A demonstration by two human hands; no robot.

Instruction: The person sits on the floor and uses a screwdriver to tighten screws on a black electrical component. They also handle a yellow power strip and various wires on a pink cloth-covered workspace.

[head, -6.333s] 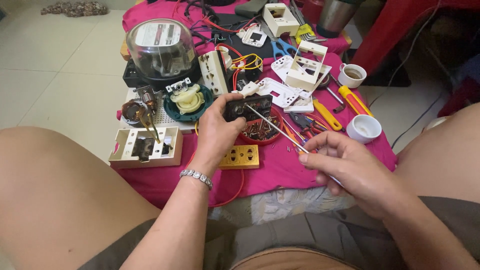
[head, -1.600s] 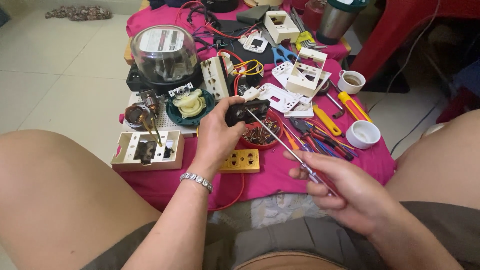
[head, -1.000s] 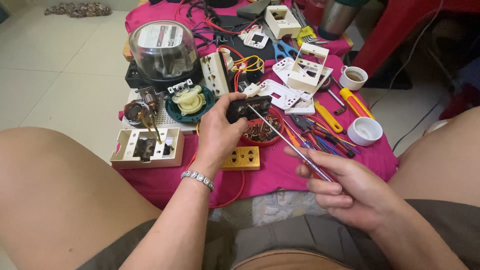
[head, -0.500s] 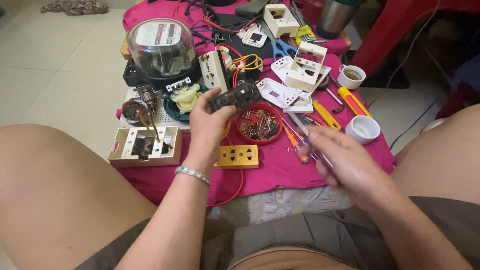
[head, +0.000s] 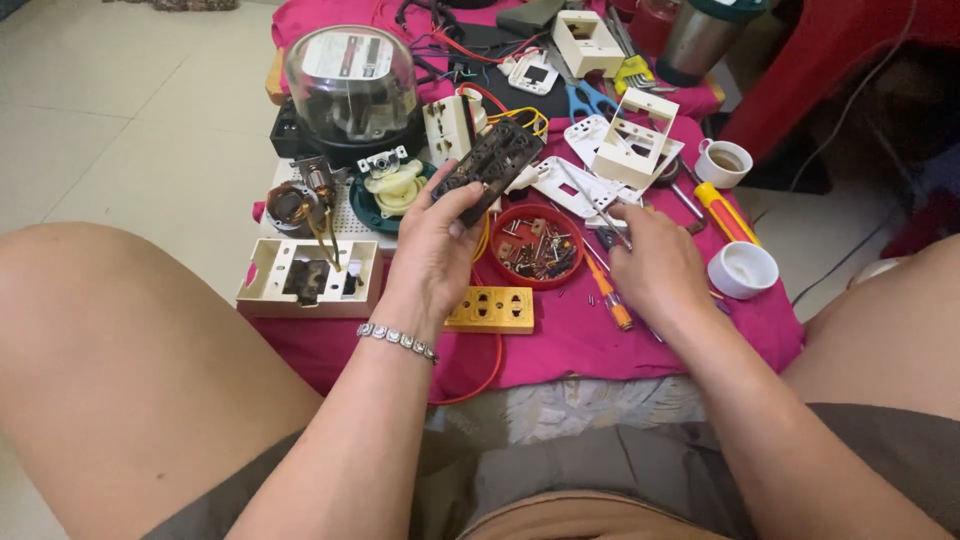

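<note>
Above red dish [head: 538, 246], 11 o'clock: dark socket plate [head: 488, 170], left hand [head: 437, 243] clamped around it. Right hand [head: 655, 262] loosely curled over orange screwdriver [head: 608, 291], grasp unclear. Advice: steady plate, seat tip squarely.

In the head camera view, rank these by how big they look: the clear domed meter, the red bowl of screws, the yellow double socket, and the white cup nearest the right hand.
1. Clear domed meter, clearly the largest.
2. Red round bowl of screws.
3. Yellow double socket, close to the bowl; it is longer but thinner, so unsure.
4. White round cup, smallest.
</note>
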